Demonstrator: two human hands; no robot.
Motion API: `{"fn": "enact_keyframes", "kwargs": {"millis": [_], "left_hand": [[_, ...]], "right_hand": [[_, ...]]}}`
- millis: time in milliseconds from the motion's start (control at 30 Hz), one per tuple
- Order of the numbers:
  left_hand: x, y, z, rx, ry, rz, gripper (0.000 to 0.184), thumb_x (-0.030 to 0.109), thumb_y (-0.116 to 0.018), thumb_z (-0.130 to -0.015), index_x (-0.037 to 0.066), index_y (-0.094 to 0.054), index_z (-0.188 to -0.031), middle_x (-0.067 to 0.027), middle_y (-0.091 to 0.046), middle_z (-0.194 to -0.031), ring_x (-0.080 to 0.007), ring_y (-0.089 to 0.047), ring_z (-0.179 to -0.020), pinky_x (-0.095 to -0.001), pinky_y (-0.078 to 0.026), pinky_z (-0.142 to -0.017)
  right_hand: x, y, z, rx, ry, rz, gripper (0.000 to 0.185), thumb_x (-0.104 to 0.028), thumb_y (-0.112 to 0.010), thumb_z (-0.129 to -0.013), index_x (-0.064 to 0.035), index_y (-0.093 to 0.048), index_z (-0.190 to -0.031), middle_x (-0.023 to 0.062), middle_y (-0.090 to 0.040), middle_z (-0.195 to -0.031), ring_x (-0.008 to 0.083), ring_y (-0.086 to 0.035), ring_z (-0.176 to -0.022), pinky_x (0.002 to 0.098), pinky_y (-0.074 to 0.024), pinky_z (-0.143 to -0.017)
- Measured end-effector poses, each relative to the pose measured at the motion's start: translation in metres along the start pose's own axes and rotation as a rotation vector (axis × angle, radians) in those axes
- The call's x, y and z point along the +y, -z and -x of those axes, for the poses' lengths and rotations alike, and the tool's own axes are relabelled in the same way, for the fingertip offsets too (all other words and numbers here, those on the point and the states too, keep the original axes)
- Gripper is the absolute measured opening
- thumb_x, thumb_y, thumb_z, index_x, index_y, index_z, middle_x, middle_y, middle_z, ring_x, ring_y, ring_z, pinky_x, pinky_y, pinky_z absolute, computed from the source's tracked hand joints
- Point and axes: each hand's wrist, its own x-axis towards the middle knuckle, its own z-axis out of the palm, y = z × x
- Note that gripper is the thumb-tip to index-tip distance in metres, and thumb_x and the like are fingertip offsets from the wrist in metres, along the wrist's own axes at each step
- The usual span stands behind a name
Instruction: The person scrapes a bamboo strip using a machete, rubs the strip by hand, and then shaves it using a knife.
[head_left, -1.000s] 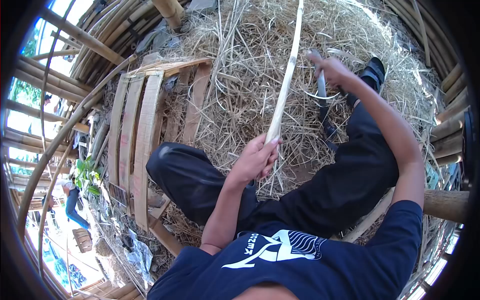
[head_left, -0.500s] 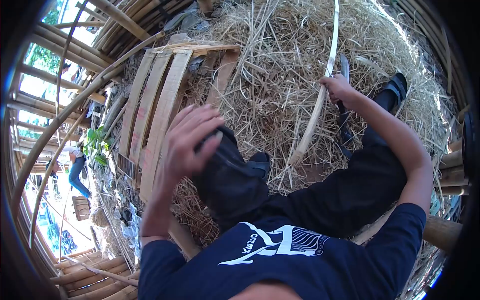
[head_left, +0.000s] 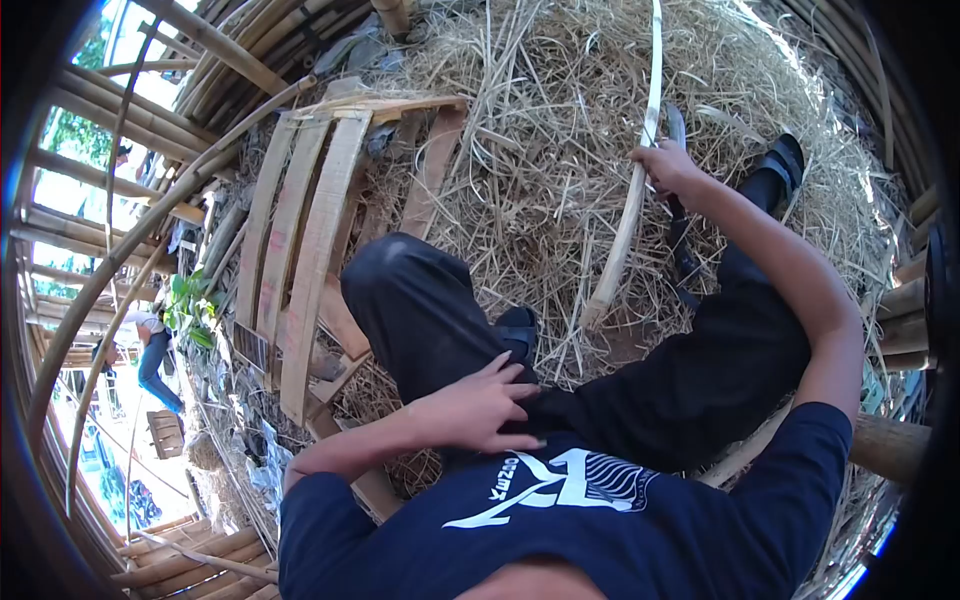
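My right hand [head_left: 668, 167] is closed around a long pale bamboo strip [head_left: 628, 230], which slants up past it over the straw. In the same grip is a knife: its curved blade [head_left: 677, 125] shows above the fingers and part of its dark handle below. My left hand [head_left: 485, 405] rests near my lap, by the hem of my dark shirt, with its fingers spread and nothing in it. My bent knee [head_left: 395, 262] rises beyond it.
A slatted wooden crate [head_left: 318, 215] stands at left on the straw [head_left: 570, 130]. Bamboo poles [head_left: 150, 225] frame the left side, with a person in blue jeans [head_left: 155, 370] outside. A thick bamboo pole [head_left: 890, 448] lies at right, beside my arm.
My left hand has swung down from in front of the crate to my lap, uncovering my knee. My right hand keeps its hold on the strip and knife, nearly still.
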Motion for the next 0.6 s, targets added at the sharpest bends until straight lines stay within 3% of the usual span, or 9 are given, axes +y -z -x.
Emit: {"fn": "enact_keyframes", "kwargs": {"millis": [100, 167, 233, 267, 300, 367, 500, 567, 600], "left_hand": [[0.006, -0.010, 0.002, 0.329, -0.220, -0.426, 0.030, 0.034, -0.070, -0.075, 0.007, -0.067, -0.089, -0.0103, -0.062, -0.111, -0.0262, -0.055, -0.107, -0.0528, -0.024, -0.109], [0.003, 0.025, 0.006, 0.579, -0.137, -0.487, 0.029, 0.034, -0.070, -0.075, 0.009, -0.068, -0.089, -0.0080, -0.064, -0.106, -0.0274, -0.055, -0.111, -0.0518, -0.027, -0.108], [-0.027, 0.090, 0.034, 0.379, 0.139, -0.607, 0.033, 0.035, -0.070, -0.075, 0.010, -0.067, -0.096, -0.0065, -0.065, -0.107, -0.0280, -0.056, -0.112, -0.0522, -0.029, -0.107], [-0.044, 0.117, 0.049, 0.546, 0.101, -0.621, 0.031, 0.035, -0.069, -0.075, 0.009, -0.067, -0.093, -0.0091, -0.065, -0.105, -0.0272, -0.057, -0.107, -0.0517, -0.032, -0.105], [-0.065, 0.141, 0.061, 0.725, 0.294, -0.844, 0.030, 0.037, -0.061, -0.083, 0.008, -0.068, -0.082, -0.0098, -0.062, -0.091, -0.0245, -0.059, -0.092, -0.0464, -0.040, -0.095], [-0.109, 0.209, 0.116, 0.469, 1.022, -1.463, 0.028, 0.030, -0.056, -0.091, 0.004, -0.067, -0.096, -0.0114, -0.064, -0.098, -0.0256, -0.060, -0.097, -0.0401, -0.046, -0.086], [-0.049, 0.230, 0.126, 1.474, 0.580, -0.610, 0.030, 0.027, -0.054, -0.095, 0.006, -0.065, -0.114, -0.0124, -0.068, -0.105, -0.0255, -0.065, -0.097, -0.0373, -0.050, -0.084], [-0.054, 0.198, 0.103, 1.519, 0.525, -0.313, 0.034, 0.022, -0.048, -0.098, -0.001, -0.058, -0.122, -0.0130, -0.064, -0.116, -0.0183, -0.060, -0.108, -0.0333, -0.047, -0.092], [-0.078, 0.170, 0.081, 1.376, 0.561, -0.412, 0.037, 0.029, -0.054, -0.094, 0.001, -0.060, -0.118, -0.0155, -0.065, -0.113, -0.0228, -0.062, -0.106, -0.0361, -0.047, -0.091]], "right_hand": [[0.003, -0.004, -0.004, -0.015, -0.005, -0.006, 0.026, -0.023, -0.063, -0.084, -0.0033, -0.051, -0.072, 0.0013, -0.044, -0.058, 0.0113, -0.040, -0.043, 0.0301, -0.0335, -0.040], [-0.004, -0.010, 0.005, -0.004, -0.014, 0.020, 0.032, -0.021, -0.060, -0.087, -0.0116, -0.042, -0.063, -0.0044, -0.034, -0.051, 0.0079, -0.031, -0.038, 0.0263, -0.0250, -0.036], [-0.004, -0.011, 0.004, 0.002, 0.009, 0.009, 0.032, -0.022, -0.060, -0.087, -0.0123, -0.043, -0.063, -0.0047, -0.033, -0.051, 0.0072, -0.031, -0.038, 0.0260, -0.0249, -0.036], [0.001, -0.008, -0.003, -0.041, -0.019, -0.022, 0.031, -0.023, -0.061, -0.087, -0.0124, -0.043, -0.063, -0.0049, -0.033, -0.052, 0.0070, -0.030, -0.038, 0.0264, -0.0251, -0.037], [0.006, -0.006, -0.010, -0.085, -0.045, -0.052, 0.031, -0.023, -0.061, -0.087, -0.0125, -0.044, -0.064, -0.0050, -0.033, -0.053, 0.0068, -0.030, -0.038, 0.0268, -0.0253, -0.037], [0.006, -0.004, -0.013, -0.108, -0.007, -0.035, 0.027, -0.023, -0.060, -0.085, -0.0044, -0.052, -0.068, -0.0004, -0.039, -0.053, 0.0112, -0.037, -0.041, 0.0307, -0.0310, -0.039], [0.000, -0.003, -0.007, -0.025, 0.022, 0.028, 0.027, -0.024, -0.064, -0.083, -0.0033, -0.054, -0.067, 0.0006, -0.044, -0.055, 0.0110, -0.039, -0.042, 0.0296, -0.0339, -0.040], [0.002, -0.004, -0.009, -0.059, 0.003, -0.017, 0.027, -0.025, -0.065, -0.082, -0.0028, -0.056, -0.069, 0.0016, -0.046, -0.056, 0.0110, -0.040, -0.041, 0.0295, -0.0340, -0.040], [0.002, -0.005, -0.010, -0.047, 0.007, 0.008, 0.028, -0.026, -0.065, -0.082, -0.0022, -0.057, -0.070, 0.0022, -0.047, -0.056, 0.0111, -0.041, -0.042, 0.0297, -0.0347, -0.040]]}}
